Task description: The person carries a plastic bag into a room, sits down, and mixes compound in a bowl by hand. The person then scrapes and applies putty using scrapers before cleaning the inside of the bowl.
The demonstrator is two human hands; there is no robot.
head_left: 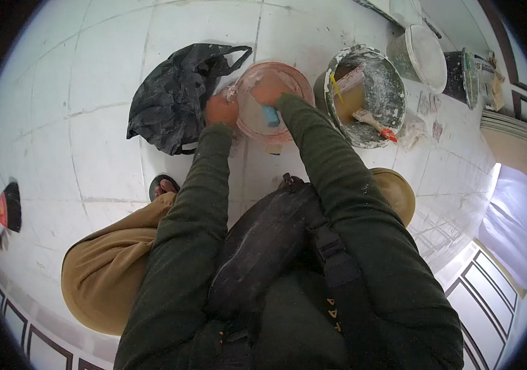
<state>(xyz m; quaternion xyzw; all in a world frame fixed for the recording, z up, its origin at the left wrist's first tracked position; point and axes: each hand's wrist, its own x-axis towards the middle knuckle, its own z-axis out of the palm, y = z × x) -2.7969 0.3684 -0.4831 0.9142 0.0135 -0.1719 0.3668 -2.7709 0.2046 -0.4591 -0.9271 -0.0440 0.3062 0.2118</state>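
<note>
A round pinkish tub (pixel 305 83) stands on the tiled floor between a black plastic bag and a paint-stained bucket. My left hand (pixel 222 110) is at the tub's left rim, beside the crumpled black bag (pixel 168 98); its fingers are too unclear to read. Over the tub's inside is my right hand (pixel 268 89), with a blue object (pixel 270 116) just below it, close to the wrist. Whether the fingers of my right hand hold anything cannot be made out.
The stained bucket (pixel 393 77) to the right holds cloudy liquid, a yellow-handled tool and a brush (pixel 374 125) with a red handle. Beyond stand a white bucket (pixel 427 60) and a dark container (pixel 461 77). A sandaled foot (pixel 165 186) is at the left.
</note>
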